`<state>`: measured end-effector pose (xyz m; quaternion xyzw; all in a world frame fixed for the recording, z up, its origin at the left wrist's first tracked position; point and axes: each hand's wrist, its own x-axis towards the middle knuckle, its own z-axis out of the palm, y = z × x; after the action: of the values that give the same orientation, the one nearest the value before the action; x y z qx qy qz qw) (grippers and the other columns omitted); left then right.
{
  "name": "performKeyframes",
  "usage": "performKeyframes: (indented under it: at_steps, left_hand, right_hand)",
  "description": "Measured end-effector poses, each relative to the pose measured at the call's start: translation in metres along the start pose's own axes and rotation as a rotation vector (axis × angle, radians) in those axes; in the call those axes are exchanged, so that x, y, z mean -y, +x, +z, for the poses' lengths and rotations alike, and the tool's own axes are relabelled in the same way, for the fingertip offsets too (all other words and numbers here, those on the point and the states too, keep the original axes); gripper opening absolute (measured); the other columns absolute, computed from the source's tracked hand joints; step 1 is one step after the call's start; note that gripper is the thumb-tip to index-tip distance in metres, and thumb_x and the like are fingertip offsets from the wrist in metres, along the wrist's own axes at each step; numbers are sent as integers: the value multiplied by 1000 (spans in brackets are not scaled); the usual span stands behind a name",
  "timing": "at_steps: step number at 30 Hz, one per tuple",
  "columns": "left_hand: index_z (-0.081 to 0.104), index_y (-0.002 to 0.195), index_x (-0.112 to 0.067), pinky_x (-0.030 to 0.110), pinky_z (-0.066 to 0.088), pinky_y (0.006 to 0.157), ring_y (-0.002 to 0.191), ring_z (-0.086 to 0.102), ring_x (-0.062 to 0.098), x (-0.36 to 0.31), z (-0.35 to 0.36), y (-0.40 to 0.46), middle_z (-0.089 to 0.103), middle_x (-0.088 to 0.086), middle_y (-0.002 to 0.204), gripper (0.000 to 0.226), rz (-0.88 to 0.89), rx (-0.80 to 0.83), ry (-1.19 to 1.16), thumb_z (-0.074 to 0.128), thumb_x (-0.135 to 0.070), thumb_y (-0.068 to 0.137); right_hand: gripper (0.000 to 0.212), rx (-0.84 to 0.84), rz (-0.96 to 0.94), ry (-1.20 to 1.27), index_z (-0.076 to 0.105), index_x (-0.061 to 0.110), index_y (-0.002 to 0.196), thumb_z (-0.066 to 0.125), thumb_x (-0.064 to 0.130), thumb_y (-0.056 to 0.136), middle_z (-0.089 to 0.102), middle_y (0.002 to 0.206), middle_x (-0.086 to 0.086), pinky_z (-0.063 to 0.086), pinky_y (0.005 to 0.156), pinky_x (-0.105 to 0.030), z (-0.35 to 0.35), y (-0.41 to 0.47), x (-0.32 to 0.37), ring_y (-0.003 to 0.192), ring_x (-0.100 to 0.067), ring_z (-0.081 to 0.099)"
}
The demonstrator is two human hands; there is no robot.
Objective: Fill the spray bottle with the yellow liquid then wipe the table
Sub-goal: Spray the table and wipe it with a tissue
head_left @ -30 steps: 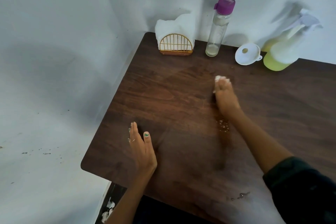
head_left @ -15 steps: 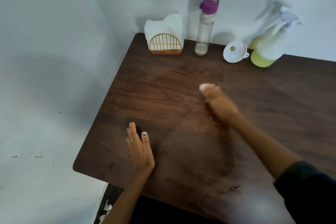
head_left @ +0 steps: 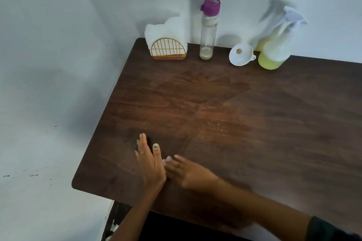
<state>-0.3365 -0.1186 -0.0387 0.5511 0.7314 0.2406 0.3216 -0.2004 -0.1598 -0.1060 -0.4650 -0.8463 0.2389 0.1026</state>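
- The table [head_left: 274, 143], dark brown wood, fills most of the view; its far edge meets the white wall, and a duller wiped patch with a few droplets lies around its middle.
- The right hand [head_left: 188, 174] lies low over the table's near left part, motion-blurred, its fingertips just beside the left hand. A pale scrap shows at its fingertips, but blur hides whether the fingers hold anything, and I cannot tell how far they are curled.
- The left hand [head_left: 150, 160] rests on the table near its front left corner, fingers straight and close together, thumb a little apart, holding nothing.
- The spray bottle [head_left: 274, 53] stands at the table's far edge, right of centre, against the wall; yellow liquid fills its bottom part.
- The clear bottle [head_left: 208, 33] with a purple cap stands upright at the far edge, left of the spray bottle, nearly empty.
- The napkin holder [head_left: 168, 49] sits at the table's far left corner, white napkins in it.
- The white funnel [head_left: 241, 55] lies on the table between the two bottles, just beside the spray bottle.
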Motion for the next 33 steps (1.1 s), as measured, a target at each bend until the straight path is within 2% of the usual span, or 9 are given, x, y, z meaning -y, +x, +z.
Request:
performKeyframes:
  at_steps: [4,9,12,16,20,22,25,29,33]
  left_hand:
    - [24,149,-13,41,9,120,146,15,26,1,0,-2,22,7,157,65,7,-2,17,25,-46,92]
    - [22,149,-13,40,9,119,146,16,27,-2,2,-6,20,6,158,52,24,10,59,31,-33,101]
    - [22,149,-14,38,8,120,147,15,24,-1,6,-8,21,6,158,55,36,16,41,28,-39,100]
    - [23,149,-14,30,2,117,147,13,20,3,10,-8,21,6,158,67,67,9,9,20,-46,90]
    - [22,149,-13,29,1,117,147,12,17,9,13,-6,23,5,157,70,103,4,32,17,-49,89]
    - [22,149,-14,26,-1,116,147,12,17,10,14,-6,23,5,157,71,101,8,37,17,-51,89]
    - [23,149,-14,25,-1,114,147,14,19,9,13,-6,23,5,157,68,80,11,52,20,-47,89]
    - [24,149,-14,26,-1,114,147,14,19,9,12,-9,22,5,157,69,85,18,55,20,-47,89]
    - [25,148,-13,30,1,116,147,14,21,6,12,-9,22,6,157,69,77,10,63,20,-47,88]
  right_hand:
    - [43,-245,192,-173,36,9,141,36,8,97,37,147,-8,8,116,-27,-81,-13,-80,138,-24,28]
    - [56,-404,850,-210,12,-5,145,34,-4,93,19,152,-25,12,117,-45,-145,-59,-182,140,-39,18]
    - [45,-338,813,-218,24,-9,140,31,2,97,29,143,-32,24,112,-51,-133,-39,-134,132,-46,28]
    - [43,-318,298,-462,48,-5,130,21,-1,97,52,132,-23,30,110,-45,-47,-28,-38,123,-37,50]
    - [42,-64,-51,-330,46,2,133,21,4,100,49,139,-13,25,112,-43,-12,-43,10,130,-29,44]
    - [43,-33,-11,-314,43,6,137,29,8,97,45,143,-10,15,115,-41,-34,-46,-18,133,-25,39]
    - [47,-256,329,-330,39,3,138,38,4,91,41,144,-16,3,115,-31,-89,-64,-92,133,-35,38]
    - [59,-309,879,-253,19,-7,143,41,-7,88,24,149,-27,13,114,-48,-130,-107,-151,138,-43,23]
    - [50,-337,837,-441,38,-17,131,44,-13,81,44,131,-37,34,102,-57,-93,-82,-106,120,-51,46]
